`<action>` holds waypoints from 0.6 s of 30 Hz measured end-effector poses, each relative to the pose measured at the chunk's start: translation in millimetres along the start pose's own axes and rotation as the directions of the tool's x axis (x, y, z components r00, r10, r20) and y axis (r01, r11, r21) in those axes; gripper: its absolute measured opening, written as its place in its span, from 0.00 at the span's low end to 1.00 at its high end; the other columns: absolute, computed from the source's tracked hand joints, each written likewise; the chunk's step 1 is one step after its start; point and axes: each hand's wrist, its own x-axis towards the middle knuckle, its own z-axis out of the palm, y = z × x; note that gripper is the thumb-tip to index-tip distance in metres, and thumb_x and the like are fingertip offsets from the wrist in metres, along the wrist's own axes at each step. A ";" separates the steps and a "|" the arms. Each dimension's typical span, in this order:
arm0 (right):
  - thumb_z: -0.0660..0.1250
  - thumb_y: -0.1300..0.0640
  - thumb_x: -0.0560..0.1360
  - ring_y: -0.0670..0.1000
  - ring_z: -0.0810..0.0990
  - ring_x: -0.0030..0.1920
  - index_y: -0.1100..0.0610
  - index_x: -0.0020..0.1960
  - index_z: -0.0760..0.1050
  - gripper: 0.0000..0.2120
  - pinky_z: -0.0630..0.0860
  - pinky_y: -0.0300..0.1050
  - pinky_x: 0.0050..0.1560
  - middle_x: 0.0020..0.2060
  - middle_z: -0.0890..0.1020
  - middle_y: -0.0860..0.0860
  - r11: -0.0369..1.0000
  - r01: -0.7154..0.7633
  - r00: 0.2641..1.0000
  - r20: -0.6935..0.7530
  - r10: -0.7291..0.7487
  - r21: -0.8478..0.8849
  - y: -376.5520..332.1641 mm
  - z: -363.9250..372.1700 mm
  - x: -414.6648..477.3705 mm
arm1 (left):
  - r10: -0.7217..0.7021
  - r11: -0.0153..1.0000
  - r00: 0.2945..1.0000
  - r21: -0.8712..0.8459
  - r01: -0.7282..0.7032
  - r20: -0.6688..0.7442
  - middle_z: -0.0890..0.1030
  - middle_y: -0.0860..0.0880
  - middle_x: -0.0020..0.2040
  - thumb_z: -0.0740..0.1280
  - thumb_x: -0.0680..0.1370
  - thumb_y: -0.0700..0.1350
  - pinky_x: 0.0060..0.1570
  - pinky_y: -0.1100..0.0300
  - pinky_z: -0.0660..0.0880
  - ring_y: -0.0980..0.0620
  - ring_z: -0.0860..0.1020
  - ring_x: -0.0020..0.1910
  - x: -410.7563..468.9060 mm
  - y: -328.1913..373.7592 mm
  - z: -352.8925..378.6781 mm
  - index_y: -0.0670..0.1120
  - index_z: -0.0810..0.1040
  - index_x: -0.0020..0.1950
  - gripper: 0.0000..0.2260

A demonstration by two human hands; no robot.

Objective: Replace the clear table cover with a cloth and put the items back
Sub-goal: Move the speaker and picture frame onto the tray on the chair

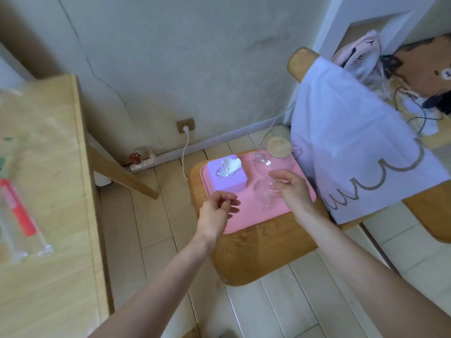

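A pink tray (246, 215) rests on a low wooden stool (256, 254). On the tray stand a purple tissue box (231, 180), a glass jar with a wooden lid (279, 145) and clear glasses (262, 193). A pale cloth with a gold wavy edge (353, 147) hangs over a chair back on the right. The wooden table (44, 147) is at the left. My left hand (216, 211) hovers over the tray's front left, fingers loosely curled, holding nothing. My right hand (291, 189) is spread beside a clear glass; I cannot tell if it touches.
A clear plastic roll with a red strip (19, 213) lies on the table. A wall socket with a white plug (186, 126) and a red valve (135, 157) sit low on the wall. Cables, a small fan and clutter (415, 76) fill the far right.
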 end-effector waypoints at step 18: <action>0.58 0.67 0.79 0.47 0.79 0.35 0.57 0.48 0.77 0.11 0.75 0.33 0.33 0.42 0.81 0.53 0.986 0.152 0.869 0.466 -0.166 0.068 -194.5 210.3 -225.0 | 0.153 0.987 0.915 0.101 -0.124 -0.374 0.80 0.47 0.41 0.57 0.79 0.32 0.36 0.66 0.72 0.54 0.79 0.36 -170.3 78.2 -322.4 0.41 0.73 0.51 0.08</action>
